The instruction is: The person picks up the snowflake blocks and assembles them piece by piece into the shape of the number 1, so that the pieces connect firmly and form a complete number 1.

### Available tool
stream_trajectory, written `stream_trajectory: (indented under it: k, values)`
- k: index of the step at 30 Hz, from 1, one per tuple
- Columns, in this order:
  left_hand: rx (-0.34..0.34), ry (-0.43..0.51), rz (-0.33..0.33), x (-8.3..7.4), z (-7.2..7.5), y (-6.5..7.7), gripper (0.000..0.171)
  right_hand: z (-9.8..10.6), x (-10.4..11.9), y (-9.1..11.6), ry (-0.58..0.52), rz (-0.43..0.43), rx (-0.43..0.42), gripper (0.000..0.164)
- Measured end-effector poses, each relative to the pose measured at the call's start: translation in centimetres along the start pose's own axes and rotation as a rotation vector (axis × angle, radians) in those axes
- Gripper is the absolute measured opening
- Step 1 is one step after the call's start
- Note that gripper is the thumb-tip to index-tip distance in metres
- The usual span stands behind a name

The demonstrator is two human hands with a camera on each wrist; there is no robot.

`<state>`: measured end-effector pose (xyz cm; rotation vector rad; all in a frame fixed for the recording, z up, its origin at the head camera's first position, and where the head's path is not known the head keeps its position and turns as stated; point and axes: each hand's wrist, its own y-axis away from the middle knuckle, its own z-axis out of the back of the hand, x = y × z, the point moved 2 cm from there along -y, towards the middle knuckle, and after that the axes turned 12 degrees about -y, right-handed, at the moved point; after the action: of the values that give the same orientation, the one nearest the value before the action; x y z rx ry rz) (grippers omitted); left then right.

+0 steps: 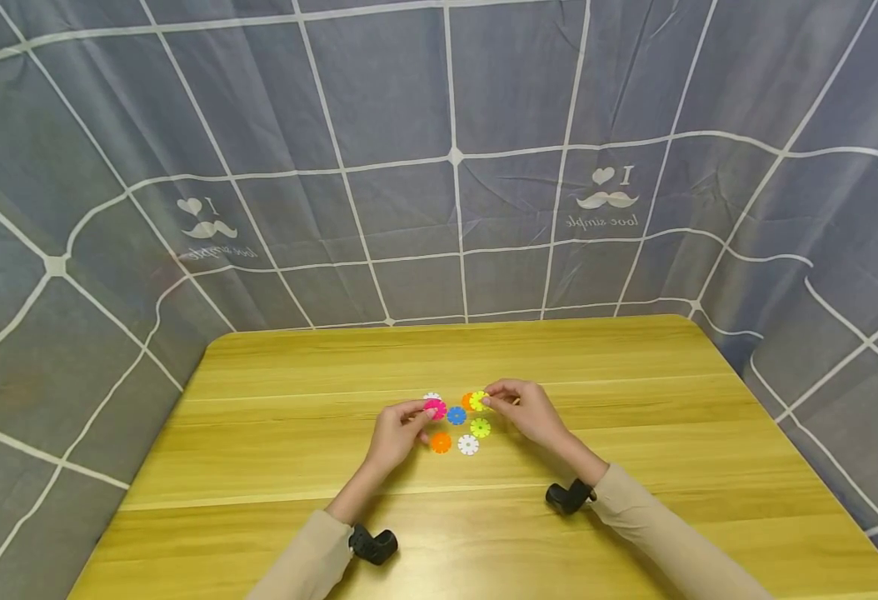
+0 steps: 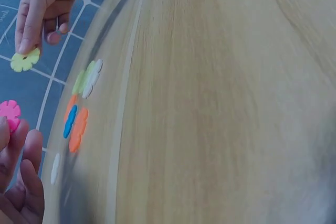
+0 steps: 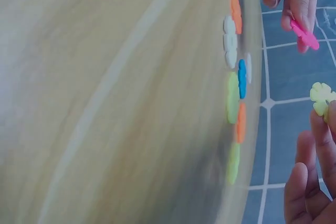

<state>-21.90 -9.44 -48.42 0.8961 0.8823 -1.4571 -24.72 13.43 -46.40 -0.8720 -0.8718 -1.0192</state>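
Observation:
My left hand (image 1: 392,435) pinches a pink notched plastic disc (image 1: 436,409) between thumb and fingers. In the right wrist view that pink disc (image 3: 304,34) is held up off the table, tilted. Opposite it, my right hand (image 1: 532,414) pinches a yellow flower-shaped disc (image 2: 25,60) by its edge, also raised. Between and below the hands lie more discs: a blue one (image 1: 456,415), an orange one (image 1: 441,442), a white one (image 1: 468,445) and a yellow-green one (image 1: 480,427). Another orange disc (image 1: 467,402) is partly hidden behind the yellow one.
A second white disc (image 1: 431,398) lies behind the pink one. Another yellow-green disc (image 3: 233,163) lies near my right hand. Everything rests on a wood-grain table (image 1: 296,467), with a grey curtain (image 1: 401,208) behind it. Black wrist cameras (image 1: 373,545) sit on both forearms.

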Motion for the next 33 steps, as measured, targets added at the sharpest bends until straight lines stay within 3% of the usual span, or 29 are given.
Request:
stream_trajectory:
  k: [4, 12, 16, 27, 33]
  values:
    - [0.000, 0.005, 0.014, -0.4, -0.1, 0.2, 0.025, -0.2, 0.4, -0.1, -0.004, -0.001, 0.000, 0.015]
    - [0.022, 0.046, 0.031, -3.8, 0.7, 1.4, 0.019, -0.4, 1.0, -0.3, -0.007, -0.004, -0.011, 0.013]
    - [0.042, 0.076, 0.049, -4.3, 0.7, 1.5, 0.019, -0.4, 1.3, -0.4, -0.025, 0.002, -0.020, 0.012]
    - [0.057, 0.099, 0.050, -4.4, 0.2, 1.2, 0.021, -0.5, 1.6, -1.0, -0.066, 0.040, -0.004, 0.013]
    - [0.060, 0.099, 0.054, -2.4, -0.8, 0.2, 0.025, -0.5, 1.6, -1.1, -0.062, 0.042, 0.006, 0.015]
